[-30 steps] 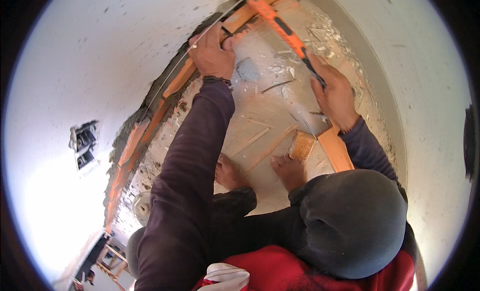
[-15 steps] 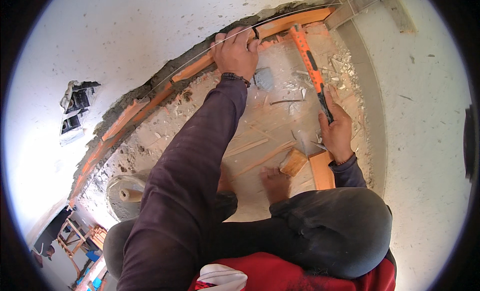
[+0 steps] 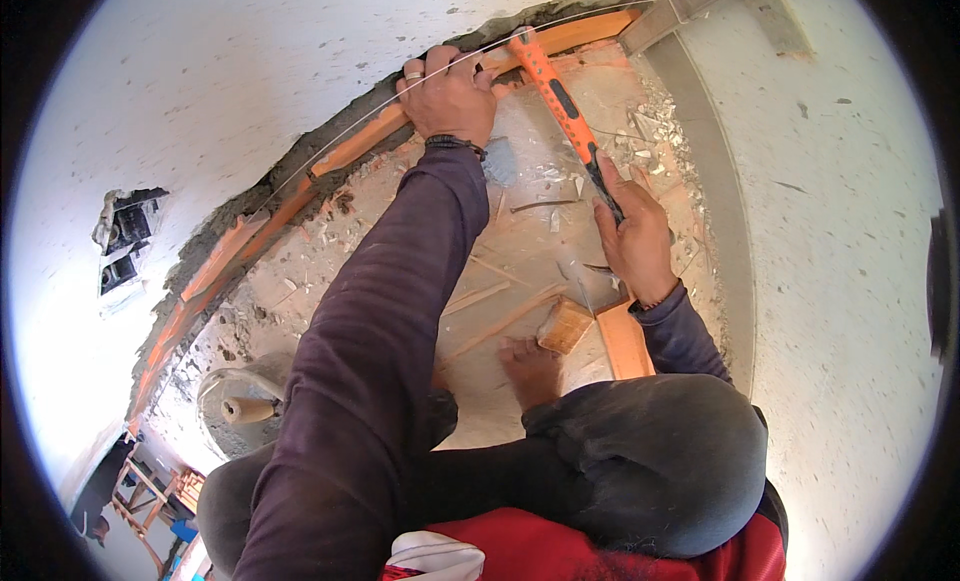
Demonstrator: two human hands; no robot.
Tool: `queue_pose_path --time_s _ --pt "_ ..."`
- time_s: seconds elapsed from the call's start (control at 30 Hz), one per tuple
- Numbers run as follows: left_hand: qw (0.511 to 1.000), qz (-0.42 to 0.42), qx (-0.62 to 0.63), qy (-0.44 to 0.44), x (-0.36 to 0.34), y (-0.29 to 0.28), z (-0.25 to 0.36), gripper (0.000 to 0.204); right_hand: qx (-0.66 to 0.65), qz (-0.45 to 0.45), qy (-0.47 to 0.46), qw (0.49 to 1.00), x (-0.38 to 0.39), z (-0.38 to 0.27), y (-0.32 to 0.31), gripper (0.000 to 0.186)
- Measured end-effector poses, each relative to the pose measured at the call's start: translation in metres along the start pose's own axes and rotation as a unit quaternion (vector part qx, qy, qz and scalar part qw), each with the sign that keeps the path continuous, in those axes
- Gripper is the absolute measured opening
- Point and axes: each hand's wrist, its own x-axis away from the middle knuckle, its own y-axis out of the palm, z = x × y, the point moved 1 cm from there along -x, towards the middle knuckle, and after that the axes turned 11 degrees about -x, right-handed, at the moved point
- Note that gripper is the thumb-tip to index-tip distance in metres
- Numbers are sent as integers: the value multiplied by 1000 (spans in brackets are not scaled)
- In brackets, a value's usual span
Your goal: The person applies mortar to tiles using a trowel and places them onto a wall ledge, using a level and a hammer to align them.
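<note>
At the top middle, my left hand (image 3: 448, 99) has its fingers curled over an orange skirting strip (image 3: 352, 147) set in grey mortar along the wall base, under a taut white string. My right hand (image 3: 630, 231) grips the handle of an orange-and-black hammer (image 3: 553, 91), whose head rests at the strip just right of my left hand. A grey lump (image 3: 500, 161) lies beside my left wrist. Below my right hand lie a wooden block (image 3: 564, 324) and an orange tile piece (image 3: 623, 346).
A bucket (image 3: 215, 401) with a wooden-handled tool (image 3: 245, 409) stands left of my legs. Chips and slats litter the floor (image 3: 480, 261). Walls border both sides, the left with a rough hole (image 3: 130, 236). Wooden racks (image 3: 140, 491) show at lower left.
The hammer, swung right and away from the strip half a second ago, has come back up and left to it. My left hand stays on the strip, and the view has shifted.
</note>
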Motion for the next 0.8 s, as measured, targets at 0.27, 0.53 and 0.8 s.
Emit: queue_pose_path --time_s 0.27,0.53,0.8 --pt "1000 1 10 -6 -1 -2 6 21 17 3 -20 1000 0 5 -4 61" --pt "1000 12 12 -5 -1 -6 3 23 8 68 -37 997 -6 12 -11 61" --pt "999 15 36 3 2 2 -2 21 58 41 22 997 -12 16 -20 62"
